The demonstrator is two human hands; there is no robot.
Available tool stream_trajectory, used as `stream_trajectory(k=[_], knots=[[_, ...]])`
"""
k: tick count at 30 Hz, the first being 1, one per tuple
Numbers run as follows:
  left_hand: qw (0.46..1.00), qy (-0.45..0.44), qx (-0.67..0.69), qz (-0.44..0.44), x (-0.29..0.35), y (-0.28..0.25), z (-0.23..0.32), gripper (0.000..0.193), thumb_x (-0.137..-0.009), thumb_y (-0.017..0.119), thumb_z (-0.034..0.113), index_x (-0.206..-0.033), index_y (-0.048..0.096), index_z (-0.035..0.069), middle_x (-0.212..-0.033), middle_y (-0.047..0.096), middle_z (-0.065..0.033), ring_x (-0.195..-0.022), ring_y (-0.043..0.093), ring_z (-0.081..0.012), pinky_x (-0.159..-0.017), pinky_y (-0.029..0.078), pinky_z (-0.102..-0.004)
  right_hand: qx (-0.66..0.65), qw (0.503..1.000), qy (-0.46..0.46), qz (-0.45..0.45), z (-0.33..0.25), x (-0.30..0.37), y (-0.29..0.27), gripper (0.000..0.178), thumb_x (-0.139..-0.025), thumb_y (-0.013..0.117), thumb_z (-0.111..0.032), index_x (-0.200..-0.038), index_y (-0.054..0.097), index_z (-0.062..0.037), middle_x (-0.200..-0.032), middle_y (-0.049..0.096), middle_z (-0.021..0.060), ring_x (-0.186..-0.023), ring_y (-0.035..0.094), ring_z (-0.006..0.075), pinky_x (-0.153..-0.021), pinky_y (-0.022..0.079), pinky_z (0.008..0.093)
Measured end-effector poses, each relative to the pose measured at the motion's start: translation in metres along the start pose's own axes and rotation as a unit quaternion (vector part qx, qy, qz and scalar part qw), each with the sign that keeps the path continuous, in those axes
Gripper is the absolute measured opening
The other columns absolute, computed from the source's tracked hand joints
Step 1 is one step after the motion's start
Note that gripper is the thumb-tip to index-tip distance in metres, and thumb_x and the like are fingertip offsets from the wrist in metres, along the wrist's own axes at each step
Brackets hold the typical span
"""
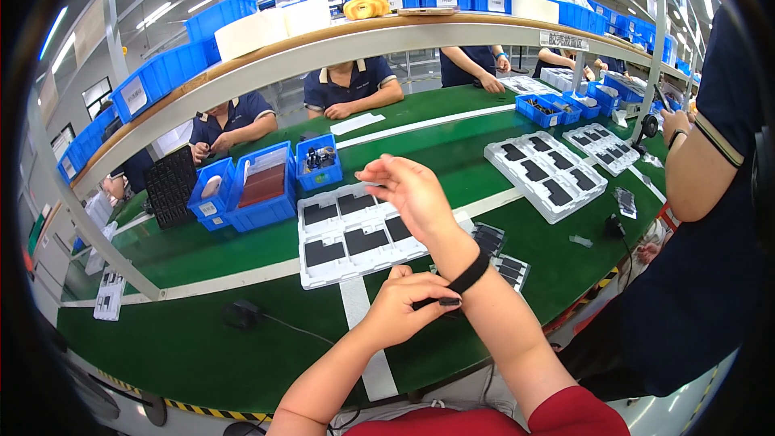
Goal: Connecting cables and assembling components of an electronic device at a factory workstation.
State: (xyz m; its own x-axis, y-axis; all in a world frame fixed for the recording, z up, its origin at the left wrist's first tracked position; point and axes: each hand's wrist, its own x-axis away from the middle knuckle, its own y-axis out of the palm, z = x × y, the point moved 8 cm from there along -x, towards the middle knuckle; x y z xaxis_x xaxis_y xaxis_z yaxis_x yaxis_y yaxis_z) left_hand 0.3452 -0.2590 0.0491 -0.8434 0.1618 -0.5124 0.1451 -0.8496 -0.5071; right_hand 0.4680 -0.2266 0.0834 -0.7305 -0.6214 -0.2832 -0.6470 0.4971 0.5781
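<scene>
A black wrist strap circles my right wrist. My left hand pinches the strap's loose end, with a small dark piece showing at the fingertips, just below that wrist. My right hand is raised with its palm turned inward, fingers loosely curved and apart, holding nothing. Behind it lies a white plastic tray with flat black parts in its pockets; my right hand and forearm cover part of it. Beside my right wrist are dark flat pieces in clear packaging, partly hidden by the arm.
Blue bins stand left of the tray, near a black tray. Another white tray lies to the right. A black cabled device sits front left. A shelf spans above. A person stands close right; others sit opposite.
</scene>
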Motion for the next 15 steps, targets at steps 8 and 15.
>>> stream_trajectory(k=[8, 15], knots=[[0.999, 0.010, -0.008, -0.034, -0.002, -0.004, 0.011, 0.012, -0.069, 0.070, 0.010, -0.081, 0.068, 0.011, -0.080, 0.065, -0.0003, -0.066, 0.051, -0.0093, -0.066, 0.027, -0.0255, -0.370, 0.927, 0.054, -0.025, -0.002, 0.008, -0.006, 0.024, -0.088, 0.044, -0.019, -0.076, 0.055, -0.0011, -0.074, 0.057, 0.0068, -0.077, 0.055, 0.0200, -0.067, 0.046, 0.0312], [0.998, -0.001, -0.057, 0.027, -0.017, -0.007, 0.023, 0.008, -0.071, 0.068, 0.009, -0.073, 0.063, 0.003, -0.071, 0.061, -0.0030, -0.062, 0.056, -0.0165, -0.064, 0.036, -0.0274, 0.565, 0.689, -0.455, -0.001, -0.030, 0.028, 0.037, 0.017, -0.084, 0.050, -0.006, -0.070, 0.052, 0.0029, -0.063, 0.053, 0.0076, -0.059, 0.051, 0.0150, -0.056, 0.041, 0.0282]])
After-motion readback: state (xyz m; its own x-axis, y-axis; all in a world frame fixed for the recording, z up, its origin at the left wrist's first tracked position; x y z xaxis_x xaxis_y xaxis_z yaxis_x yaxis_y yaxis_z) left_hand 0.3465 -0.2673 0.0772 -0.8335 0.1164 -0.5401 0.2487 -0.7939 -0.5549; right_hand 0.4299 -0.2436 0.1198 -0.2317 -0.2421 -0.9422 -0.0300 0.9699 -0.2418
